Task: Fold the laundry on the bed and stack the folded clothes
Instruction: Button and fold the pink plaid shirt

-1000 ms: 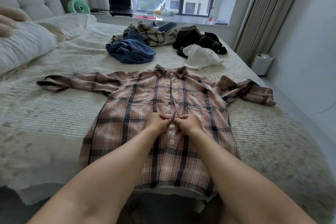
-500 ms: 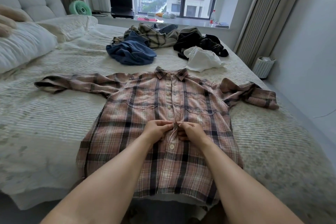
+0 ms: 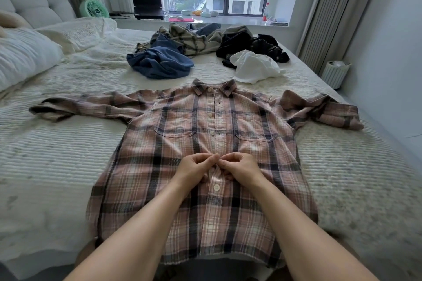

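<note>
Currently, step: doing up a middle button
shirt (image 3: 228, 143): flat, face up on bed (image 3: 57, 155), sleeves spread
left hand (image 3: 194, 170): pinching placket edge
right hand (image 3: 239, 167): pinching opposite edge
pile (image 3: 201, 52): unfolded, far side, well apart
risk: button slipping from fingertips, or tugging bunching the smoothed front

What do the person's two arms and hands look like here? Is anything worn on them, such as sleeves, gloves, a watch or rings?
Both forearms are bare as far as the picture shows; no sleeve comes into view. The left hand and the right hand wear no gloves. No watch or bracelet shows at either wrist, and no ring is visible on the fingers that can be seen.
</note>
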